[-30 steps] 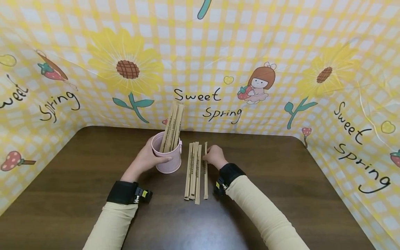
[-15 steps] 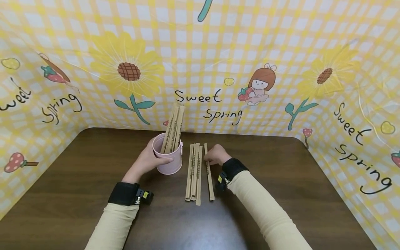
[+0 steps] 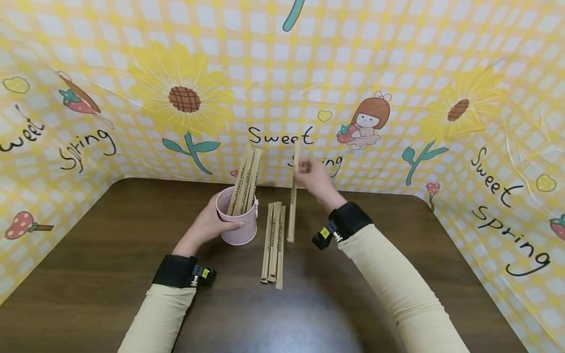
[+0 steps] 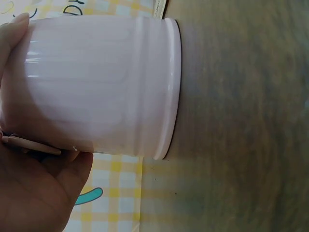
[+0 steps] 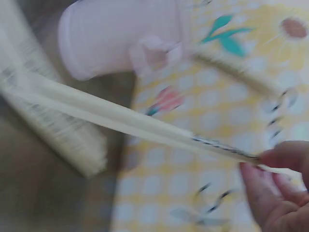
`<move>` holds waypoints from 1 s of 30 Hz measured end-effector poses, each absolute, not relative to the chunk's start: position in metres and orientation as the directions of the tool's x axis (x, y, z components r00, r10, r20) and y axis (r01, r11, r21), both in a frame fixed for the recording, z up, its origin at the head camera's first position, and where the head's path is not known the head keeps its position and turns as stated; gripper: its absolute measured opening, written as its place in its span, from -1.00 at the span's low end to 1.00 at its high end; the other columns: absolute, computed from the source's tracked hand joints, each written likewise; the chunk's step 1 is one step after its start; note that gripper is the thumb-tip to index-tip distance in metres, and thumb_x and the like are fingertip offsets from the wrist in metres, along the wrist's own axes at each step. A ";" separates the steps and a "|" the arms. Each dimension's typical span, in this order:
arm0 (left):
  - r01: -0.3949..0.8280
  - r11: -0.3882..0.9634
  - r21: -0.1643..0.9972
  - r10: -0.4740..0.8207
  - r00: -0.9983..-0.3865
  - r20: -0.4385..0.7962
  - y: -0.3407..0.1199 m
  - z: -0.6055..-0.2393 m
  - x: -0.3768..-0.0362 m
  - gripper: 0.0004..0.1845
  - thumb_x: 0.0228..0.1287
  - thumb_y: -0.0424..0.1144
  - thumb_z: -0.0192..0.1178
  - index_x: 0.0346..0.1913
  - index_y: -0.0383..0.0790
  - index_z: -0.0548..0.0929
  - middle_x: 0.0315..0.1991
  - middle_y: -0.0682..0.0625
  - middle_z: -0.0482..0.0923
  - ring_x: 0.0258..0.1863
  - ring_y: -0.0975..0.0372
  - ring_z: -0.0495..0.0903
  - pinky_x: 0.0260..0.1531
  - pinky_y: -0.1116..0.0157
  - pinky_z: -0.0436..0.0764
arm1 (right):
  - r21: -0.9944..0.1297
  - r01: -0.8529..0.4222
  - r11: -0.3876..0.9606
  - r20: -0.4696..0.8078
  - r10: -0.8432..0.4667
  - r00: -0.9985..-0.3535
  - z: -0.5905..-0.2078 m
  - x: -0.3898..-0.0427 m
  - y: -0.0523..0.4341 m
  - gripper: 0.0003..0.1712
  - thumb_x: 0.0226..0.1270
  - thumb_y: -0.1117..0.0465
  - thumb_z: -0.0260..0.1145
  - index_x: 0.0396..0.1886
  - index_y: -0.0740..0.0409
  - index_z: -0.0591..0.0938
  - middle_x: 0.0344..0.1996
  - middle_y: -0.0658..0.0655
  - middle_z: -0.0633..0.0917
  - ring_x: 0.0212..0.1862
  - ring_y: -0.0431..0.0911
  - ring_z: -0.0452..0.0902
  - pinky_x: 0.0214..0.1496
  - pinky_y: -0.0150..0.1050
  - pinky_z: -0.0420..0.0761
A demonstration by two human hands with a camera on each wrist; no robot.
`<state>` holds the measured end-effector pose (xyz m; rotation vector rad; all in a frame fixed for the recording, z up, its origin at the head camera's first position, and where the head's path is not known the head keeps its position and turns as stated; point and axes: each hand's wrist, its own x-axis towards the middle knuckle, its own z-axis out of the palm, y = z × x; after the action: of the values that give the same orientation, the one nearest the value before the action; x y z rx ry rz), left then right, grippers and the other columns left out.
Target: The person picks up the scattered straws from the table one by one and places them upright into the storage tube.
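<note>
Yellow checked cloth (image 3: 282, 59) with sunflowers and the words "Sweet Spring" hangs behind a dark brown bench (image 3: 88, 274). From the head camera, the left hand (image 3: 207, 226) curls round the side of a pink cup (image 3: 238, 223) that stands near the back edge of the bench, around the middle. Some paper-wrapped sticks (image 3: 244, 179) stand in the cup and lean toward the back. Just beside the cup, on its right, more wrapped sticks lie flat in a little pile (image 3: 272, 242). The right hand (image 3: 314, 179) pinches one wrapped stick (image 3: 292, 206) near its top and holds it up in the air, almost straight up and down, right of the pile. In the left wrist camera, the palm and fingers wrap the smooth pink cup (image 4: 101, 87), and its bottom rim sits on the bench (image 4: 241, 96). In the blurry right wrist camera, fingertips (image 5: 280, 159) pinch the end of the wrapped stick (image 5: 135, 123), with the cup (image 5: 120, 34) and the pile (image 5: 53, 130) behind it.
</note>
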<state>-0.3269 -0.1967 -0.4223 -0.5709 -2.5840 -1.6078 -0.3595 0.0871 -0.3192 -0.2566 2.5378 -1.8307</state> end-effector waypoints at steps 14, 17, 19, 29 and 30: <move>0.362 0.369 0.856 0.296 -0.919 0.261 -0.196 -0.423 -0.329 0.00 0.04 -0.39 0.54 0.55 -0.29 0.23 0.43 -0.32 0.41 0.43 -0.13 0.40 0.43 -0.12 0.33 | -0.861 -0.495 0.115 0.492 -0.055 -0.869 -0.276 -0.341 0.023 -0.56 0.43 0.45 0.24 0.25 0.39 0.42 -0.03 0.27 0.60 0.00 0.04 0.58 0.09 -0.33 0.59; 0.365 0.369 0.855 0.296 -0.918 0.264 -0.197 -0.423 -0.329 0.00 0.05 -0.39 0.53 0.55 -0.29 0.23 0.42 -0.32 0.41 0.41 -0.13 0.40 0.42 -0.11 0.34 | -0.865 -0.477 0.157 0.465 -0.110 -0.879 -0.289 -0.341 0.016 -0.56 0.44 0.43 0.24 0.26 0.39 0.43 0.04 0.34 0.61 0.08 0.15 0.58 0.19 -0.21 0.60; 0.367 0.365 0.856 0.298 -0.917 0.266 -0.197 -0.423 -0.329 -0.01 0.05 -0.39 0.53 0.55 -0.29 0.23 0.42 -0.33 0.41 0.41 -0.13 0.41 0.43 -0.12 0.34 | -0.869 -0.454 0.196 0.436 -0.129 -0.891 -0.300 -0.342 0.013 -0.56 0.42 0.43 0.25 0.25 0.39 0.45 0.06 0.37 0.62 0.10 0.18 0.60 0.20 -0.18 0.63; 0.350 0.368 0.862 0.288 -0.924 0.252 -0.196 -0.422 -0.325 0.00 0.06 -0.38 0.53 0.55 -0.32 0.20 0.43 -0.35 0.38 0.44 -0.17 0.38 0.45 -0.16 0.31 | -0.888 -0.355 0.292 0.316 -0.170 -0.933 -0.345 -0.347 0.008 -0.59 0.41 0.42 0.26 0.22 0.40 0.48 0.00 0.41 0.67 0.06 0.22 0.65 0.02 -0.23 0.66; 0.350 0.369 0.861 0.287 -0.924 0.253 -0.196 -0.422 -0.325 0.00 0.06 -0.39 0.53 0.55 -0.32 0.20 0.43 -0.36 0.38 0.43 -0.17 0.38 0.45 -0.17 0.32 | -0.888 -0.353 0.295 0.314 -0.171 -0.934 -0.347 -0.347 0.008 -0.59 0.41 0.42 0.26 0.21 0.41 0.48 0.00 0.41 0.67 0.06 0.22 0.65 0.03 -0.21 0.66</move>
<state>-0.3248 -0.1960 -0.4218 -0.5933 -2.5490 -1.6271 -0.3467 0.0077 -0.3470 -0.5415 2.6514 -1.8900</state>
